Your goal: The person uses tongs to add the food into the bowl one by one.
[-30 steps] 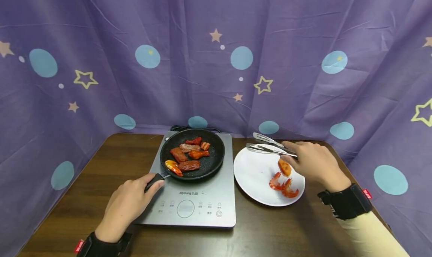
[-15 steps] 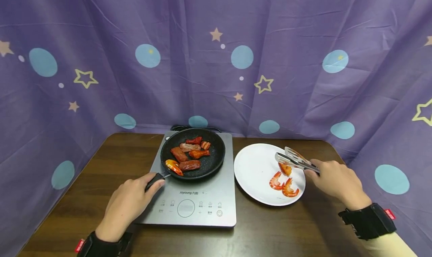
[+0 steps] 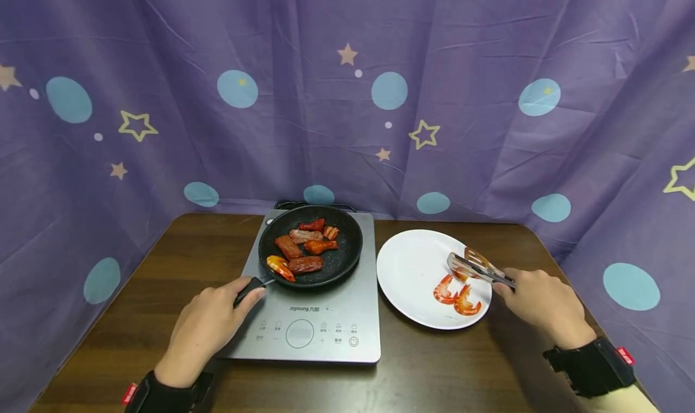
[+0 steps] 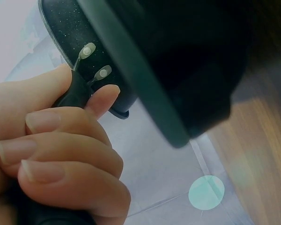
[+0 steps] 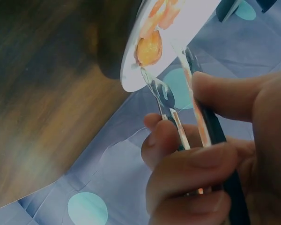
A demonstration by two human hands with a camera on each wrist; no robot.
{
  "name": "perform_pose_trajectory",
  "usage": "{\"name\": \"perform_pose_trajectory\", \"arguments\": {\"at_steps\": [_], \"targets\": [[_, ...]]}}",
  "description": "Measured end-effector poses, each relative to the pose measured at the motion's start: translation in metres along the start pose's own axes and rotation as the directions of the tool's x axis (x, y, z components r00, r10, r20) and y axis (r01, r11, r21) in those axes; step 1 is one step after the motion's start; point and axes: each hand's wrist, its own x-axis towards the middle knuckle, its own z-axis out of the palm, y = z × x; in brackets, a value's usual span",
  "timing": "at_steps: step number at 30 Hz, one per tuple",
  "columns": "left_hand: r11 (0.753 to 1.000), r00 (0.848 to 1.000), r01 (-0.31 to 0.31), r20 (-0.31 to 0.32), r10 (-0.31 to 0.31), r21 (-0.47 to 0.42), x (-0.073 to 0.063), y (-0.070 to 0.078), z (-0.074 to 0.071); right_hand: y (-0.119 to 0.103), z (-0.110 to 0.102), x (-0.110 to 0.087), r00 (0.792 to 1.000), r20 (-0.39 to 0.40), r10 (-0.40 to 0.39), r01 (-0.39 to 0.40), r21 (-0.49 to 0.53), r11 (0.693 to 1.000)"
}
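Observation:
My left hand grips the black handle of a frying pan, fingers curled round it in the left wrist view. Metal tongs with dark grips are held in my right hand, between thumb and fingers. The tongs' arms are spread, their tips over the right side of a white plate. In the right wrist view the tips lie near a golden-orange piece of food; the head view shows it partly hidden by the tongs. Two shrimp lie just in front.
The pan stands on a silver induction cooker and holds a drumstick, a shrimp-like orange piece and several meat pieces. Wooden table shows around them. A purple curtain hangs behind; a black cable lies behind the cooker.
My right hand has drawn the tongs from the plate's far side rightward and toward me, then lowered the tips over the golden-orange piece. My left hand and the pan stay put.

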Motion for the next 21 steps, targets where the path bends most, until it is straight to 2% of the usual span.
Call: {"name": "perform_pose_trajectory", "arguments": {"at_steps": [10, 21], "targets": [[1.0, 1.0, 0.002, -0.001, -0.002, -0.004, -0.001, 0.001, 0.0, -0.002, 0.008, -0.004, 0.999, -0.035, -0.025, 0.025, -0.02, 0.999], [1.0, 1.0, -0.005, 0.004, 0.005, -0.004, 0.0, 0.001, 0.0, -0.001, 0.013, 0.0, 0.998, -0.055, -0.021, 0.02, -0.017, 1.0]]}}
